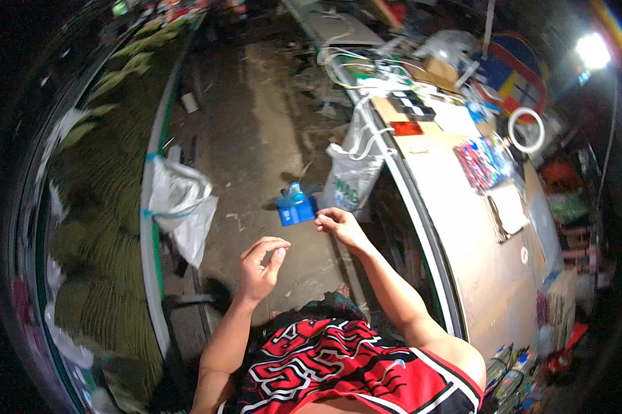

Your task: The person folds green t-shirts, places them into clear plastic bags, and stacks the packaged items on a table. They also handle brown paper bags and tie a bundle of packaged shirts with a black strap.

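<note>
My right hand [337, 223] is raised in front of my body, thumb and fingertips pinched at the right edge of a flat blue packet [297, 211]. Clear and light-blue plastic stands up from the packet's top edge. To the left and slightly lower, my left hand [263, 261] is curled, its thumb near the fingertips; no object shows in it. Just beyond my right hand hangs a white plastic bag [350, 181] with green print, at the edge of the right-hand table.
A long table [471, 269] curves along the right, bearing a red piece [406, 128], colourful packets [481, 160] and papers. Dark green ribbed fabric [114, 248] covers the left table, where a white bag [181, 202] hangs. A ring light [526, 130] stands at the right.
</note>
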Action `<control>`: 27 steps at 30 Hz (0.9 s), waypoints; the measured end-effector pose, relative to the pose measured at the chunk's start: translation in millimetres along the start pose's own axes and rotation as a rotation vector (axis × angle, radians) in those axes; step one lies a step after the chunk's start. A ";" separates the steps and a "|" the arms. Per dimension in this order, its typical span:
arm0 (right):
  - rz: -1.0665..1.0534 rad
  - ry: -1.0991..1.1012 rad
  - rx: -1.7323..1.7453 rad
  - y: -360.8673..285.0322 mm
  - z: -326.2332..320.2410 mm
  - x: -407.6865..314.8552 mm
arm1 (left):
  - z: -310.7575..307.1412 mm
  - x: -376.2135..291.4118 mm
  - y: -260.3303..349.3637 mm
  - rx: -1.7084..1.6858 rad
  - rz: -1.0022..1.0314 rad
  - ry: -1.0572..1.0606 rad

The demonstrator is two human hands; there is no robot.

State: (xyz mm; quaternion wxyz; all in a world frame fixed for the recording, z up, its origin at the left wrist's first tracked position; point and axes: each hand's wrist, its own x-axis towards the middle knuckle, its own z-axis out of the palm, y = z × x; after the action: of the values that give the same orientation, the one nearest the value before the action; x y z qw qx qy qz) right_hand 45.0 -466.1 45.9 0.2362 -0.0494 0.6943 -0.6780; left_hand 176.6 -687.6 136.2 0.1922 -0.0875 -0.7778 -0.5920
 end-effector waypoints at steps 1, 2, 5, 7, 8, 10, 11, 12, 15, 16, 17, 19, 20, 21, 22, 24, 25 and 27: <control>0.035 0.091 0.096 2.6 -28.7 -9.3 | 23.5 11.7 2.3 -0.023 0.015 -0.047; 0.029 0.143 0.107 5.3 -57.0 -19.5 | 46.6 21.6 4.4 -0.045 0.029 -0.093; 0.035 0.310 0.168 17.6 -133.5 -50.0 | 116.9 45.3 7.6 -0.107 0.042 -0.224; 0.047 0.401 0.216 27.1 -177.3 -71.6 | 163.0 56.8 9.1 -0.145 0.031 -0.318; 0.053 0.430 0.180 31.9 -195.8 -83.2 | 184.7 61.4 8.9 -0.178 0.034 -0.356; 0.043 0.514 0.184 41.8 -230.1 -106.7 | 232.1 71.7 11.4 -0.207 0.016 -0.460; 0.040 0.550 0.188 47.4 -245.9 -120.0 | 254.4 74.7 13.6 -0.218 0.007 -0.513; 0.019 0.575 0.207 53.6 -259.7 -133.2 | 276.3 78.5 15.4 -0.224 0.017 -0.570; 0.064 0.699 0.314 74.6 -292.0 -169.0 | 338.0 84.2 22.3 -0.262 0.085 -0.731; 0.067 0.742 0.296 81.1 -302.0 -179.7 | 356.9 84.1 25.7 -0.294 0.087 -0.784; 0.058 0.776 0.278 87.0 -311.4 -189.7 | 372.8 83.3 29.2 -0.298 0.106 -0.835; 0.043 0.861 0.291 97.8 -323.5 -206.6 | 399.1 82.0 35.4 -0.263 0.167 -0.957; 0.037 0.912 0.324 103.0 -325.5 -213.7 | 409.4 81.0 37.7 -0.244 0.159 -1.028; 0.054 0.968 0.375 107.6 -327.4 -218.7 | 419.1 78.8 39.6 -0.255 0.145 -1.085; 0.033 0.980 0.361 111.9 -328.2 -226.1 | 428.5 77.3 40.8 -0.235 0.150 -1.143; 0.059 1.021 0.321 119.7 -327.9 -234.1 | 444.0 74.0 42.0 -0.214 0.144 -1.246; 0.054 1.037 0.328 123.0 -327.4 -237.5 | 451.1 72.0 42.5 -0.212 0.135 -1.290; 0.033 1.076 0.305 128.8 -325.6 -242.8 | 463.9 70.2 42.5 -0.209 0.156 -1.365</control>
State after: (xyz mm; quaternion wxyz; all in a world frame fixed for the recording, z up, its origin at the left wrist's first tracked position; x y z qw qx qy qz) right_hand 163.4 -63.0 -25.1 -0.1365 0.3489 0.6118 -0.6967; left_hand 37.5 -239.1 97.7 -0.3074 -0.5138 -0.6549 -0.4611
